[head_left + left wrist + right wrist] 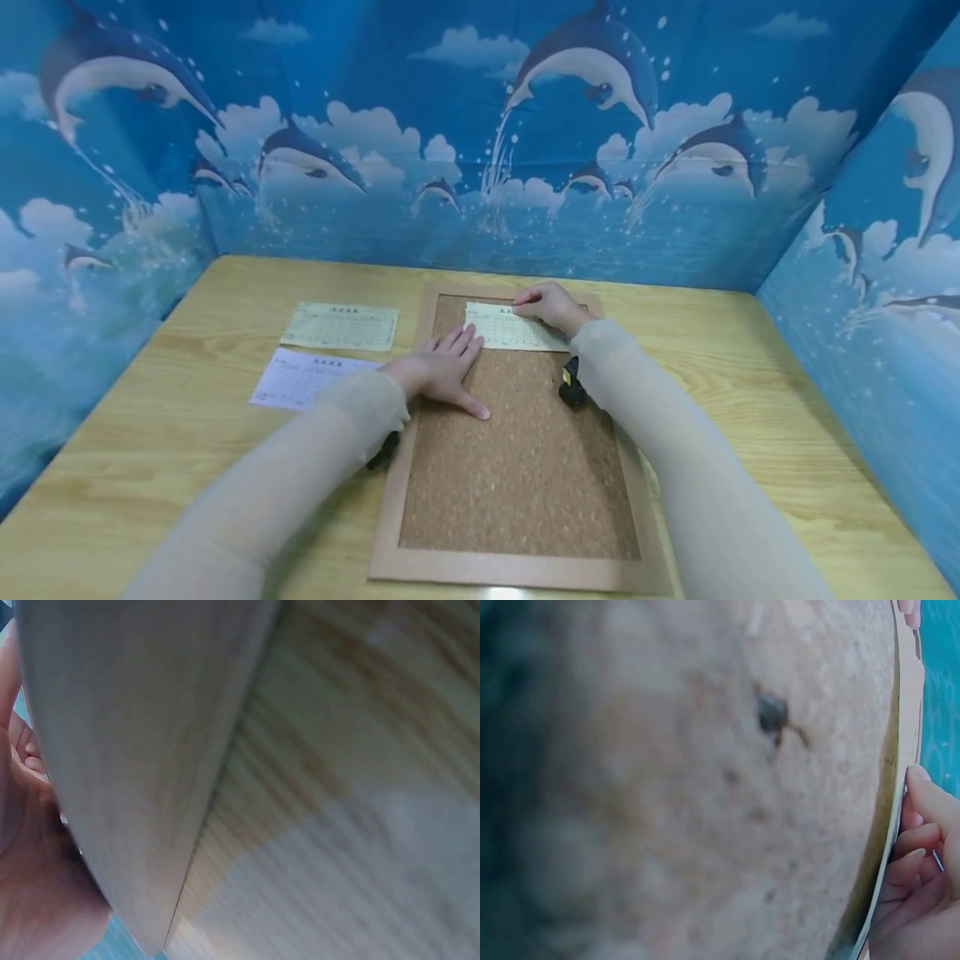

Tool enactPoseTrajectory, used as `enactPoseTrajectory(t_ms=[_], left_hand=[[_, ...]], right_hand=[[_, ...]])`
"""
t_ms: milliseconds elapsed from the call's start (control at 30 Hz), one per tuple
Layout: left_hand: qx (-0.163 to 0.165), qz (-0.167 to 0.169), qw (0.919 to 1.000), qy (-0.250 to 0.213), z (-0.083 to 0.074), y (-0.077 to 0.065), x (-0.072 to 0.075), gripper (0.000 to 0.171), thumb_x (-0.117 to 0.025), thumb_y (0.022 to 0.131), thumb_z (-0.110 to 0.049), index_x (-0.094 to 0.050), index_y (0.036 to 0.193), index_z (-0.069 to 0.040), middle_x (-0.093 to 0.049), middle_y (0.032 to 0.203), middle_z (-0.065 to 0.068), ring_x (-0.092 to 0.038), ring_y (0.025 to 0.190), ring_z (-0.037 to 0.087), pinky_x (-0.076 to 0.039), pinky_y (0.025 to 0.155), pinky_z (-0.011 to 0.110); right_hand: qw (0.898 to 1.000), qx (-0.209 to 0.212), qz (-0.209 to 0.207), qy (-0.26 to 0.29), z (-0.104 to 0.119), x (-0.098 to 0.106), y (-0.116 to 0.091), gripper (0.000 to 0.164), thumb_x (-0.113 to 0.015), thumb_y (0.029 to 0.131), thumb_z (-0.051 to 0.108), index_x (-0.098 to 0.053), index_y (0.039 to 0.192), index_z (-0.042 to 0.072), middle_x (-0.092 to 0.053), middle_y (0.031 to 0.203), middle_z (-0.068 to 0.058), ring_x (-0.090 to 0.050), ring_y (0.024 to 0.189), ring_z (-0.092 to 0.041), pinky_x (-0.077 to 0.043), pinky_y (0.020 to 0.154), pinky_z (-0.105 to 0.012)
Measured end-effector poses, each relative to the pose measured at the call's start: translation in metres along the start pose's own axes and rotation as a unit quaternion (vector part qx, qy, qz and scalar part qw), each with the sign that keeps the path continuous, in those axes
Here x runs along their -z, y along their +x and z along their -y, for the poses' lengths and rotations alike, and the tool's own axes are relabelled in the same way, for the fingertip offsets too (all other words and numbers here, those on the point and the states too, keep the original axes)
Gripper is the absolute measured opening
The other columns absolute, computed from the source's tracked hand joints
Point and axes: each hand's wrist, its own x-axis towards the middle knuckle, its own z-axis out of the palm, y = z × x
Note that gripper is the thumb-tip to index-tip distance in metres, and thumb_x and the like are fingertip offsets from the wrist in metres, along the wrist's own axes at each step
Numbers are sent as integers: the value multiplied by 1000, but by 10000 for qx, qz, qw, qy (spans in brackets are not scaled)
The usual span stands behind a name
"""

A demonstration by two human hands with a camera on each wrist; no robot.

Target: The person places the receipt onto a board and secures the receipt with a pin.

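A pale green printed slip point(510, 332) lies across the upper part of a framed cork board point(517, 467). My left hand point(447, 371) is spread flat on the board's left side, fingertips at the slip's lower left corner and thumb on the cork. At the slip's top edge, my right hand point(553, 307) pinches a small red thing point(516, 306), too small to make out its kind. In the right wrist view the thumb point(924, 780) and curled fingers come together by the paper's edge. The left wrist view catches only part of the left palm point(45, 885) beside the board's frame.
Left of the board, another pale green slip point(341, 327) and a white slip point(307, 379) lie on the wooden table point(750, 400); the left forearm partly covers the white one. A dolphin-printed cloth point(450, 225) closes off the back and sides. Black wrist cameras point(572, 383) sit under the sleeves.
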Motion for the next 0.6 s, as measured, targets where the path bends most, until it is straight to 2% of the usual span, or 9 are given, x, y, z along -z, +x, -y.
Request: enactPoseTrajectory(t_ms=[300, 600], left_hand=[[-28, -29, 10000, 4, 7, 10, -8, 129, -51, 62, -85, 9, 149, -11, 21, 152, 11, 18, 138, 26, 2, 111, 47], [4, 0, 10000, 34, 1, 3, -2, 125, -55, 66, -80, 6, 149, -8, 19, 153, 12, 17, 139, 26, 1, 110, 48]], right_hand=[[10000, -59, 30, -70, 0, 0, -1, 26, -65, 89, 20, -67, 112, 7, -58, 119, -10, -55, 104, -24, -46, 87, -38], [10000, -1, 37, -1, 3, 1, -3, 25, -64, 90, 18, -67, 111, 4, -58, 118, -12, -55, 101, -24, -46, 84, -37]])
